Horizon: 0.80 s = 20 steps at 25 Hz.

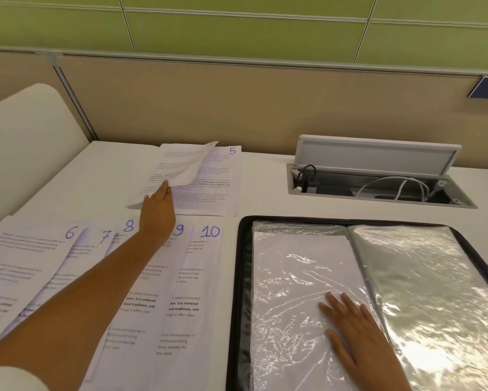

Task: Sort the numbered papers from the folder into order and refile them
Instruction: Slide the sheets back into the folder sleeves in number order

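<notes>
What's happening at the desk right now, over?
Left hand lifting a sheet off page 5. Right hand flat on open folder. Nothing blocking.

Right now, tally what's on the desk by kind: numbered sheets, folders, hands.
Numbered printed white paper sheets with a visible number: 6, marked 5, 6, 7, 8, 9, 10
Unnumbered-side sheet lifted by the left hand: 1
Black-edged folder with clear plastic sleeves: 1
Hands: 2, the right hand lying flat on a sleeve
Total: 10
</notes>
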Tool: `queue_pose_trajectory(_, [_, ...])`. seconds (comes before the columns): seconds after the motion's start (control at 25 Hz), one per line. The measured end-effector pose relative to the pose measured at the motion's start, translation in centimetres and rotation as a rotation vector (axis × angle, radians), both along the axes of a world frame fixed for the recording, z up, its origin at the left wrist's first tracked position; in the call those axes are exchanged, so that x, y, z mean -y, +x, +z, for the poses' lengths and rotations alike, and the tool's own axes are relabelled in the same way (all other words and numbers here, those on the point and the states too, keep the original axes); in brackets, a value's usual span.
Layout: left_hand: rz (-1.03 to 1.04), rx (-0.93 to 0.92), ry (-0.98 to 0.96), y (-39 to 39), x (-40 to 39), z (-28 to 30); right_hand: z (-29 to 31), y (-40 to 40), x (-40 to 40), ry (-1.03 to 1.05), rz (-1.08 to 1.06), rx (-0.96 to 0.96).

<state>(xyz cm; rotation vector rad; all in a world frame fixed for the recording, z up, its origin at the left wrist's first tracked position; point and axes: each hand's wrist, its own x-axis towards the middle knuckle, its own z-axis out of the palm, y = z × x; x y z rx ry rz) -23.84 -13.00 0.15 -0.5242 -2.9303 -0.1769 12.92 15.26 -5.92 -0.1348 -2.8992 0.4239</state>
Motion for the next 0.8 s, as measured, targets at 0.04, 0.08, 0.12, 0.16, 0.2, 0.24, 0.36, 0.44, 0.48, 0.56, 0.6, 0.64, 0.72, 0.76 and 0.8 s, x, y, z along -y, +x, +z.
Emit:
queue_pose_trajectory(0.04, [-0.012,0.012,0.111,0.3,-0.3,0.3,0.0,0.0,0.0,0.006,0.003,-0.004])
queue_pose_trajectory(0.08, [-0.019,0.021,0.205,0.8,-0.8,0.7,0.0,-0.1,0.0,0.008,0.001,-0.006])
queue_pose_trajectory(0.12, [-0.035,0.022,0.279,1.7,-1.4,1.4,0.1,-0.1,0.1,0.009,-0.001,-0.013])
queue_pose_trajectory(0.16, [-0.059,0.01,0.343,2.7,-2.2,2.0,0.3,0.0,0.2,0.002,-0.003,-0.015])
queue_pose_trajectory(0.2, [-0.1,-0.016,0.387,3.9,-3.0,2.6,0.4,0.0,0.3,-0.007,-0.013,-0.01])
queue_pose_trajectory(0.24, [-0.159,-0.064,0.397,5.4,-3.7,3.2,0.4,0.0,0.3,-0.016,-0.02,-0.006])
queue_pose_trajectory(0.36, [-0.355,-0.188,0.407,10.3,-6.2,4.7,0.5,0.1,0.6,-0.099,-0.053,-0.045])
queue_pose_trajectory(0.44, [-0.412,-0.161,0.483,14.3,-8.0,5.6,2.1,-0.2,0.6,-0.334,-0.125,-0.039])
queue_pose_trajectory(0.48, [-0.426,-0.113,0.511,16.4,-8.9,5.9,3.3,-0.4,0.6,-0.495,-0.162,-0.002])
queue_pose_trajectory(0.56, [-0.505,-0.086,0.481,20.8,-10.6,5.2,5.3,-0.3,0.4,-0.779,-0.246,0.064])
queue_pose_trajectory(0.6, [-0.558,-0.104,0.431,22.9,-11.2,4.4,6.0,0.0,0.2,-0.878,-0.263,0.061])
queue_pose_trajectory(0.64, [-0.611,-0.122,0.409,24.7,-11.7,3.4,6.6,0.3,0.2,-0.96,-0.259,0.039])
queue_pose_trajectory(0.72, [-0.691,-0.1,0.41,28.5,-12.8,1.9,7.0,0.9,-0.3,-1.173,-0.293,0.012])
queue_pose_trajectory(0.76, [-0.743,-0.073,0.406,30.3,-13.3,1.7,7.2,1.3,-0.7,-1.355,-0.351,-0.01])
queue_pose_trajectory(0.8, [-0.788,-0.053,0.4,31.6,-13.7,1.5,7.4,1.6,-1.4,-1.562,-0.419,-0.053])
